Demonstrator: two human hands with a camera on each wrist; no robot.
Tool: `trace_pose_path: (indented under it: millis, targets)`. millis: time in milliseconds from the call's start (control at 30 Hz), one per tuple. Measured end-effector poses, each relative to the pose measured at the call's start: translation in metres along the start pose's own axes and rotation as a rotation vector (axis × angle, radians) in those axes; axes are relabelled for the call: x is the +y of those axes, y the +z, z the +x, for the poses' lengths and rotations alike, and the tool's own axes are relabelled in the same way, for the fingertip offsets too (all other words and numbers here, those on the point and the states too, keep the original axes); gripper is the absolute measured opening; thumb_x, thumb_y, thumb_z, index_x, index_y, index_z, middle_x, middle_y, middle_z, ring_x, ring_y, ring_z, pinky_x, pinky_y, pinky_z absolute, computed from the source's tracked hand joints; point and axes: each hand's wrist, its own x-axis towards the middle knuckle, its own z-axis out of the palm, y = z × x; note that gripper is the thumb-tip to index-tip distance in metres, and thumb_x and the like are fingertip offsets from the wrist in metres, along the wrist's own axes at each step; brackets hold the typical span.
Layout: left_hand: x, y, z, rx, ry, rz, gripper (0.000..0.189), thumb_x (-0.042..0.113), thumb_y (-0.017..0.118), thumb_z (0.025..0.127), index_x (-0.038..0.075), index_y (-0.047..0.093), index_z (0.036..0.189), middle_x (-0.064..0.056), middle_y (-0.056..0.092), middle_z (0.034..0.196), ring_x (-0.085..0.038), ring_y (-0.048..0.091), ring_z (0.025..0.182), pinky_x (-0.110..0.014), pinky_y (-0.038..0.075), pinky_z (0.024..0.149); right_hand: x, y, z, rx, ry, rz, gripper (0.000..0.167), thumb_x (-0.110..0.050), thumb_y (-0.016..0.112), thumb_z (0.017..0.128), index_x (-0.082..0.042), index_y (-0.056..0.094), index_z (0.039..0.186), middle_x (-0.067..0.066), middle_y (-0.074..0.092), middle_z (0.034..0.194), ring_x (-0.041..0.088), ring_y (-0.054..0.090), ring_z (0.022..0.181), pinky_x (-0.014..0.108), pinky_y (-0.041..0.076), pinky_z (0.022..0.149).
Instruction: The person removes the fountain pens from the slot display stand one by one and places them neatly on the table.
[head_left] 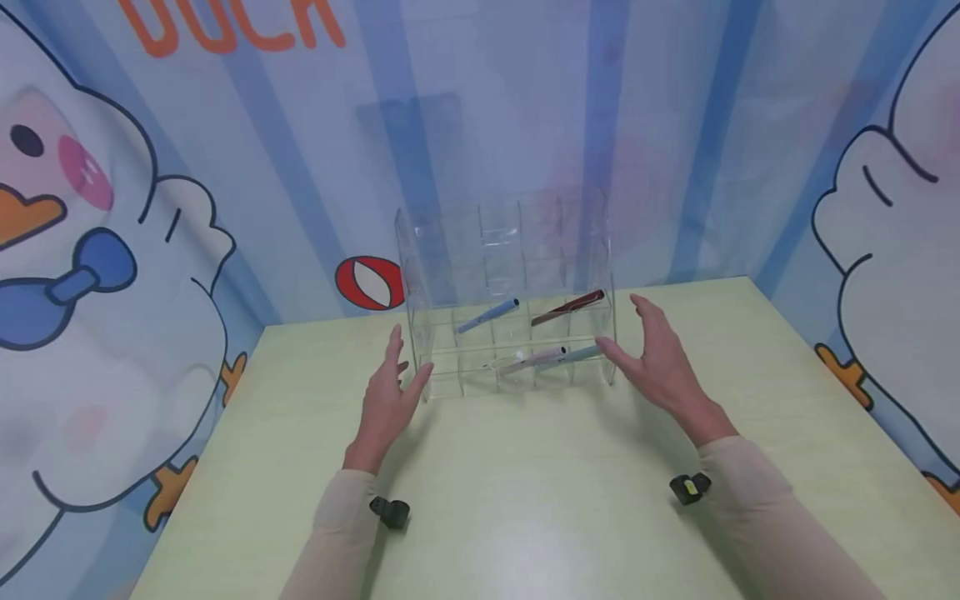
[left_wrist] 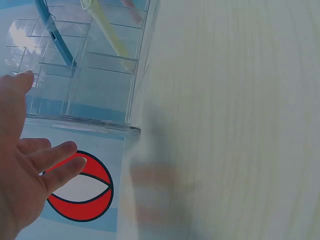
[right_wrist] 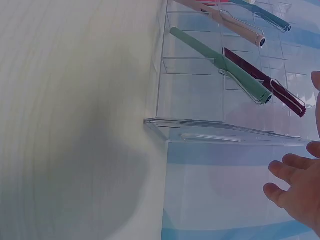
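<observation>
A clear tiered pen rack [head_left: 517,390] stands on the table against the backdrop. A blue pen [head_left: 487,316] and a dark red pen [head_left: 567,307] lie slanted in its upper part. Lower down are a pink pen [head_left: 532,360] and a green pen [right_wrist: 225,67]; a pale yellow pen [left_wrist: 107,30] shows in the left wrist view. My left hand [head_left: 386,404] is beside the rack's left side, fingers extended and thumb spread apart. On the opposite side, my right hand [head_left: 660,354] is likewise spread, its thumb tip overlapping the rack's right edge in the head view. Both palms hold nothing.
The pale wood-grain table [head_left: 517,492] extends toward me and to both sides. Behind it hangs a blue striped backdrop [head_left: 300,183] with printed ducks and a red ball [head_left: 352,283]. A small black camera sits on each wrist.
</observation>
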Motion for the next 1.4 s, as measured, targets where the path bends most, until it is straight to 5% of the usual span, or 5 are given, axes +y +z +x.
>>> trace_pose_path:
  millis: [300, 667, 967, 1400]
  targets:
    - [-0.002, 0.01, 0.004, 0.045, -0.035, -0.137, 0.085, 0.026, 0.065, 0.099, 0.028, 0.007, 0.162, -0.02, 0.039, 0.155, -0.042, 0.06, 0.119, -0.055, 0.05, 0.097, -0.003, 0.004, 0.006, 0.025, -0.063, 0.038, 0.073, -0.037, 0.054, 0.103, 0.004, 0.023, 0.155, 0.027, 0.03, 0.155, 0.045, 0.036, 0.138, 0.064, 0.032, 0.109]
    - [-0.004, 0.011, 0.013, 0.052, 0.06, -0.062, 0.083, -0.003, 0.062, 0.095, 0.026, 0.02, 0.161, -0.011, 0.034, 0.159, -0.04, 0.06, 0.119, -0.046, 0.056, 0.091, -0.005, 0.007, 0.009, 0.025, -0.089, 0.062, 0.067, -0.035, 0.048, 0.106, 0.003, 0.023, 0.155, 0.027, 0.029, 0.155, 0.045, 0.037, 0.137, 0.063, 0.033, 0.108]
    - [-0.003, 0.011, 0.016, 0.007, 0.042, -0.024, 0.082, -0.005, 0.059, 0.096, 0.031, 0.024, 0.16, -0.008, 0.034, 0.16, -0.039, 0.057, 0.124, -0.045, 0.054, 0.095, -0.004, 0.01, 0.013, 0.014, -0.099, 0.057, 0.064, -0.034, 0.046, 0.107, 0.001, 0.022, 0.156, 0.027, 0.029, 0.155, 0.046, 0.04, 0.134, 0.063, 0.035, 0.107]
    - [0.002, 0.014, 0.014, 0.063, 0.022, 0.017, 0.071, -0.004, 0.057, 0.097, 0.024, 0.033, 0.157, -0.022, 0.049, 0.147, -0.038, 0.063, 0.116, -0.046, 0.054, 0.094, -0.003, 0.016, 0.016, 0.048, -0.11, 0.069, 0.06, -0.028, 0.049, 0.106, 0.001, 0.028, 0.154, 0.027, 0.033, 0.153, 0.045, 0.045, 0.13, 0.063, 0.037, 0.106]
